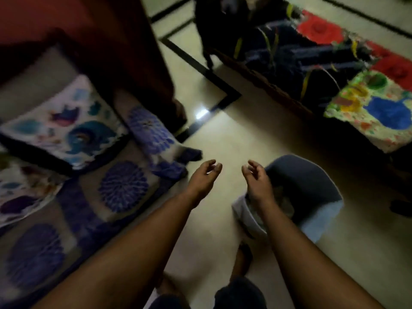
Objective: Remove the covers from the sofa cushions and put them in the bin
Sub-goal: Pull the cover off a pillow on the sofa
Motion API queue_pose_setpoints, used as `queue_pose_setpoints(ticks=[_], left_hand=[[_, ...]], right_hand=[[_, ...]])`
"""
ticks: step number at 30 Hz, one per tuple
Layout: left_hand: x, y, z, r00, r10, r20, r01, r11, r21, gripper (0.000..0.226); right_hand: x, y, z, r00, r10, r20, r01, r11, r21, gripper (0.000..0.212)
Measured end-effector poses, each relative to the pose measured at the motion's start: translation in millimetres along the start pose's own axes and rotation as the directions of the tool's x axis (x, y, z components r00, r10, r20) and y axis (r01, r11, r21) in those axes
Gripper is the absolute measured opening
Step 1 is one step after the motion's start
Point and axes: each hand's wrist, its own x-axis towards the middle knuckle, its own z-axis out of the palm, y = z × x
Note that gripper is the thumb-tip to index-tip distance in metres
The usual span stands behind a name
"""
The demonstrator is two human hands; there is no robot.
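Your bin [312, 197] stands on the pale tiled floor [211, 208] at lower right, a blue-grey tub with a lighter rim. Crumpled pale fabric [283, 204] lies inside it; blur prevents telling whether this is a cushion cover. Your right hand [256, 177] hovers over the bin's near-left edge, fingers loosely curled and holding nothing. Your left hand [205, 175] hangs beside it over bare floor, fingers likewise relaxed and empty. The two hands are near each other but apart.

To your left, the sofa [66, 197] carries a seat cloth with blue flower prints. A covered white cushion [64, 123] with blue and purple motifs leans against the backrest; a second one [20, 192] lies at the left edge. Beyond the bin, a multicoloured patterned rug [379, 112] covers the floor at upper right.
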Motion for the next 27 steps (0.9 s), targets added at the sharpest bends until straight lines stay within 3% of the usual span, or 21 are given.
queue_pose_setpoints(ticks=[5, 9, 15, 19, 23, 26, 27], left_hand=[[-89, -15, -211, 0.964, 0.101, -0.247, -0.119, 0.991, -0.062, 0.04], [-160, -60, -355, 0.902, 0.077, -0.426, -0.107, 0.993, -0.048, 0.049], [-220, -114, -483, 0.813, 0.008, -0.582, -0.077, 0.993, -0.094, 0.055], [-208, -131, -543, 0.795, 0.018, -0.606, -0.101, 0.99, -0.103, 0.043], [-155, -146, -597, 0.78, -0.058, -0.623, -0.026, 0.992, -0.124, 0.073], [-105, -132, -639, 0.824, -0.095, -0.558, 0.008, 0.988, -0.156, 0.026], [-75, -130, -656, 0.818, -0.105, -0.565, 0.03, 0.99, -0.14, 0.022]], right_hand=[[-73, -90, 169, 0.956, -0.189, 0.225, 0.202, 0.979, -0.037, 0.042], [-137, -127, 298, 0.891, -0.269, 0.367, 0.326, 0.94, -0.102, 0.044], [-178, -148, 426, 0.795, -0.249, 0.552, 0.44, 0.864, -0.244, 0.058], [-154, -162, 496, 0.797, -0.158, 0.583, 0.439, 0.814, -0.381, 0.058], [-119, -182, 555, 0.786, -0.215, 0.58, 0.555, 0.658, -0.508, 0.054], [-73, -198, 612, 0.741, -0.338, 0.581, 0.662, 0.515, -0.545, 0.037], [-50, -203, 639, 0.723, -0.368, 0.584, 0.686, 0.483, -0.545, 0.035]])
